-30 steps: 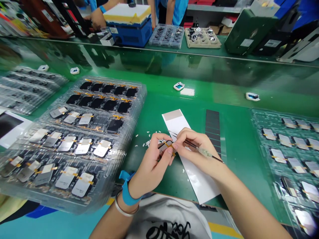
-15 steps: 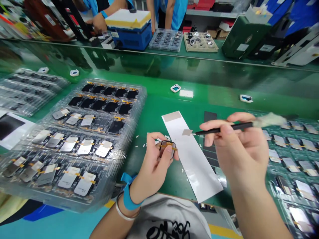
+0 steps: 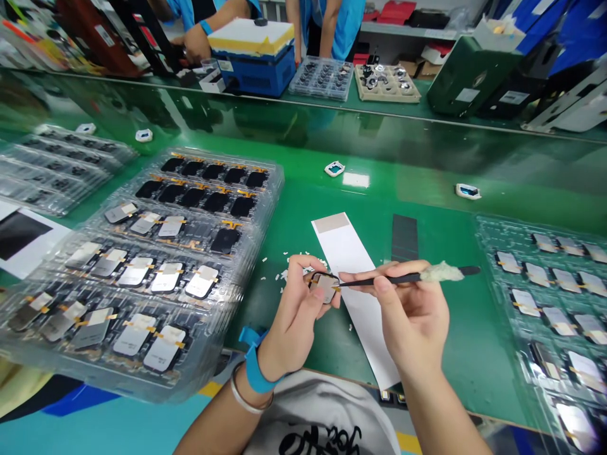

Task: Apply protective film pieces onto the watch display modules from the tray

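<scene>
My left hand [image 3: 296,322] is closed around a small square display module [image 3: 325,288], its back turned up, with an orange flex tab at its edge. A greyish piece lies over that back; whether it is stuck down I cannot tell. In my right hand [image 3: 417,316] are black tweezers [image 3: 403,278] with pale wrapping near the rear end. Their tips touch the module's right edge or hover just over it. Below the hands lies a white backing strip [image 3: 346,249] with a grey-beige patch at its far end. Small white scraps [image 3: 279,275] are scattered beside my left hand.
Stacked clear trays [image 3: 256,253] of modules stand on the left, and another clear tray [image 3: 516,278] on the right. A dark strip [image 3: 404,237] lies beyond my right hand. White-framed parts [image 3: 334,169] sit farther back. Co-workers in blue stand across the bench.
My right hand has moved left and down, bringing the tweezers from above the white strip to the module. The grey piece at their tips now appears on the module's back.
</scene>
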### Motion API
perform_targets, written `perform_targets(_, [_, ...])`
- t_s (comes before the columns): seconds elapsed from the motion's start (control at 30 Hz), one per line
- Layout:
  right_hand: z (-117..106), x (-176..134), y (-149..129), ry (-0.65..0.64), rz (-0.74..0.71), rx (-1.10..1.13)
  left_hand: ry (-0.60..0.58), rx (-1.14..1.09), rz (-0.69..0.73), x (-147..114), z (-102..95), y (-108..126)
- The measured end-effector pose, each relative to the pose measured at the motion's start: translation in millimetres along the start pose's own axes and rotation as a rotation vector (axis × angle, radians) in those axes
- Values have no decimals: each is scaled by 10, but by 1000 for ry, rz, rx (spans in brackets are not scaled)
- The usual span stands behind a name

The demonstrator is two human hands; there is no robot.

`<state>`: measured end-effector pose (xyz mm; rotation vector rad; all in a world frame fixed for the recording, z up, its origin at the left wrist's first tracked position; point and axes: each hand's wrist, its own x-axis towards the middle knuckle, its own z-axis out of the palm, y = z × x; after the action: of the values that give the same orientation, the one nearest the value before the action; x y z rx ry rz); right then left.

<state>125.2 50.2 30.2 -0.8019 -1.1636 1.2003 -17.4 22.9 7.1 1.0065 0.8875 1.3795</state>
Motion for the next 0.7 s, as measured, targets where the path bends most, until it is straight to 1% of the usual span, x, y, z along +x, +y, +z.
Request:
perform_targets(0.2, [14,-12,-6,4,-31,-18,36,19,-26,-1,21,-7])
perform_targets(0.37, [15,-6,0,-11,-16,0,54,25,-46,7,37,8])
perform_targets(0.7, [6,-16,-12,9,-4,-33,46,31,-38,12,38,26])
